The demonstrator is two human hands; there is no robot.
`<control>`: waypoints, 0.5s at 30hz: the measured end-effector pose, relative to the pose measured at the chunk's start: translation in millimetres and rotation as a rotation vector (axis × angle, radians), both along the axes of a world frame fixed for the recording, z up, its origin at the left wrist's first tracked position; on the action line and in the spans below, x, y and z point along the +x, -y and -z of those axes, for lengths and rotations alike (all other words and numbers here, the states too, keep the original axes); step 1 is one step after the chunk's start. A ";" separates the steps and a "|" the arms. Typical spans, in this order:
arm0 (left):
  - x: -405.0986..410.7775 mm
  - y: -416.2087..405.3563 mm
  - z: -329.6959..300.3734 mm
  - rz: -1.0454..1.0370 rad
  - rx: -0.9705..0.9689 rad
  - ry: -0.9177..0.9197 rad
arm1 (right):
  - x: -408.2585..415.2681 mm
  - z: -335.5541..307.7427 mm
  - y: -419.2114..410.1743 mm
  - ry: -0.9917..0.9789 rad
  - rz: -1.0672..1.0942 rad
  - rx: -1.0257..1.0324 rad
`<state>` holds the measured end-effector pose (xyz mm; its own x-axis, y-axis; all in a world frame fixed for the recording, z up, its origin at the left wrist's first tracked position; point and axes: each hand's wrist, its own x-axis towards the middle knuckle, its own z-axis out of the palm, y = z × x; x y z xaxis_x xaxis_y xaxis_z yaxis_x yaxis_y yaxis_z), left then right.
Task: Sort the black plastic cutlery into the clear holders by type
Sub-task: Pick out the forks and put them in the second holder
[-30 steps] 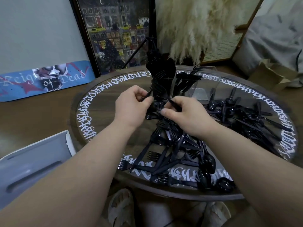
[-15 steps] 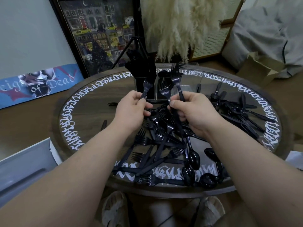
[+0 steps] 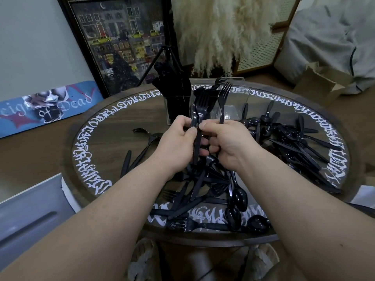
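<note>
Fingers and thumb of the left hand [image 3: 178, 142] curl round the handles of a small bunch of black plastic forks [image 3: 199, 110], tines up, while the right hand [image 3: 227, 145] pinches the bunch with its thumb and also grips a single fork [image 3: 223, 102] standing just to the right of it. Both hands sit at the centre of the frame, above the round table [image 3: 113, 142] with its white lettered rim. Below them lies a tangled heap of forks and spoons [image 3: 209, 191], and a second spread of mostly spoons [image 3: 288, 138] lies at centre right. Behind the hands, in the upper middle, stands a clear holder [image 3: 178, 104] packed dark with cutlery, and to its right another clear holder [image 3: 231, 110] that looks nearly empty. These forks are likely very light, thin and a little springy, with glossy handles that slide against one another, so a bunch would fan out or slip if held loosely. The sound place to hold them is around mid-handle, tines aligned, gripped firmly but without bending the necks, which could snap.
</note>
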<state>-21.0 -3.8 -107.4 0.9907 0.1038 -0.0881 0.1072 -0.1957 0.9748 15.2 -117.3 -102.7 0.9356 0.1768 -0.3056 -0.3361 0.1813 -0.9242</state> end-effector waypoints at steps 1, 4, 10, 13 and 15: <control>0.3 -0.4 0.2 0.003 0.003 0.004 | -0.5 1.0 -0.5 0.015 -0.013 -0.034; 4.4 -5.5 5.9 0.004 0.087 0.025 | 0.0 2.7 -0.7 0.077 -0.034 -0.159; 9.6 -13.5 11.7 -0.070 0.178 0.061 | 3.9 -3.2 2.7 0.101 0.051 -0.145; 11.1 -17.3 13.9 -0.119 0.187 0.069 | 4.1 -2.5 6.5 0.156 0.072 -0.145; 11.8 -18.8 14.8 -0.129 0.195 0.065 | 5.1 -1.6 8.6 0.139 0.052 -0.148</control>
